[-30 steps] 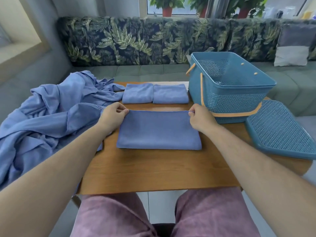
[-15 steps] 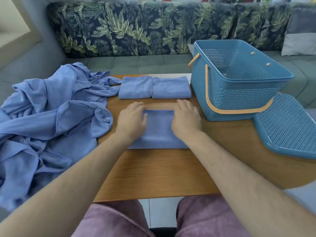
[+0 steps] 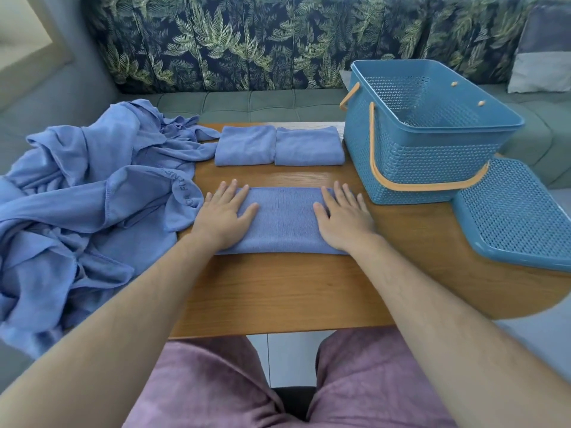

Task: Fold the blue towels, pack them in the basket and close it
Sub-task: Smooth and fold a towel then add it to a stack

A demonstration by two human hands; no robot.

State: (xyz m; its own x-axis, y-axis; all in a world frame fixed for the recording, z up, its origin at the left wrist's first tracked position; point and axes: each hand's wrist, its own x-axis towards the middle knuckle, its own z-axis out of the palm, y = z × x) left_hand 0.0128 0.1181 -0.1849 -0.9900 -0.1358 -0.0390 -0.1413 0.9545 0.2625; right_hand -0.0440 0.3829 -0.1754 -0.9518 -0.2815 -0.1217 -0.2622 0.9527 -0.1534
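You have one piece of lettering to check: a row of capitals in the same blue as the cloth, running along a curved hem on the heap of blue towels at the left edge of the table. The lettering bends with the fold. You can make out what looks like "CA" and then "F". The letters further up the hem are too creased and faint to read.

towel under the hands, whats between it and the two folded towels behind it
Nothing: only a bare strip of the wooden table separates the front towel from the left folded towel and right folded towel, as the head view shows.
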